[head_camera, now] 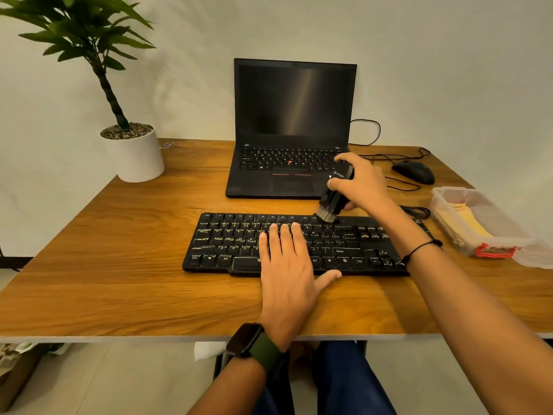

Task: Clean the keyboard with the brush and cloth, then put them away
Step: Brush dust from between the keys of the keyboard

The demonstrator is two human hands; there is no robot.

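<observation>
While brushing is under way, the scene reads from left to right as follows.

Plant: a potted plant stands at the far left corner of the bench, well apart from both sets of fingers.

Left hand: the left hand lies flat on the keyboard, its fingers straight and released, pressing the middle keys and grasping nothing; it looks to be steadying the board.

Laptop: an open laptop with a dark screen sits beyond the fingers of both hands.

Brush: the brush is tilted, bristles down on the top key row, just right of the left fingertips.

Right hand: the right hand has its fingers clenched round the brush's black handle.

Mouse: a black mouse lies just beyond and right of the right hand.

Cloth: the yellow cloth is folded inside a clear plastic box at the right edge, near but not touching the right forearm.

Progress: judging from this, brushing is in hand at the upper right of the main keys; how much is already swept cannot be told. Left to do: the remaining brushing, wiping with the cloth, and storing both.
</observation>
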